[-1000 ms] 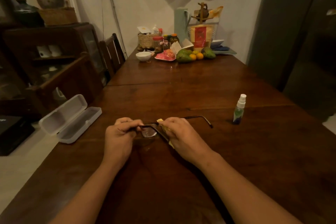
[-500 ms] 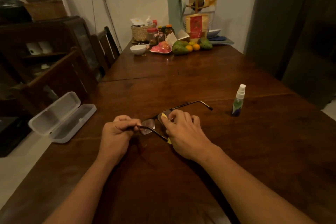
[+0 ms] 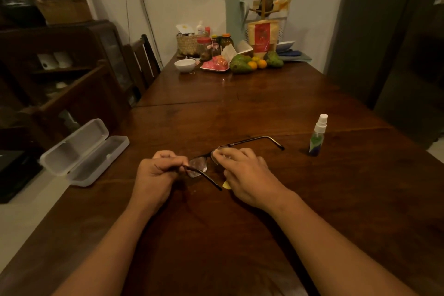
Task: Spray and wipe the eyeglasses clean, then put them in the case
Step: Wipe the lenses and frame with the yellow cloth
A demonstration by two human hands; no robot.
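One dark wooden table [image 3: 240, 118] carries your open white case [image 3: 84, 154] at its left edge. Your left hand [image 3: 156, 175] pinches the eyeglasses [image 3: 197, 168] by one temple, and your right hand [image 3: 247, 175] curls around the other lens. Your spray bottle [image 3: 317, 136] stands upright well to the right, and a corner of the yellow cloth [image 3: 225, 185] you grip shows under your right palm.

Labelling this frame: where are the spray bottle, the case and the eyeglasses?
spray bottle [image 3: 316, 140], head view, on its body
case [image 3: 99, 163], head view, on its nearer half
eyeglasses [image 3: 198, 168], head view, on the uncovered lens
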